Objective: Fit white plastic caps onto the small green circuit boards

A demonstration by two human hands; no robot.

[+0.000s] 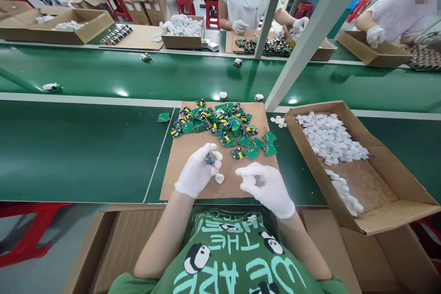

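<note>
My left hand [198, 171], in a white glove, is closed around a small circuit board part [210, 160] above a brown cardboard sheet [186, 165]. A small white plastic piece [219, 178] lies on the sheet just below that hand. My right hand [265, 186], also gloved, hovers to the right with fingers curled and index finger pointing left; nothing shows in it. A heap of green circuit boards [223, 124] covers the far part of the sheet.
An open cardboard box [379, 202] of white plastic caps [330, 138] stands at right. The green conveyor belt [86, 78] carries a few stray parts. Across it, gloved people work at boxes. A slanted white post [303, 41] rises from the belt's edge.
</note>
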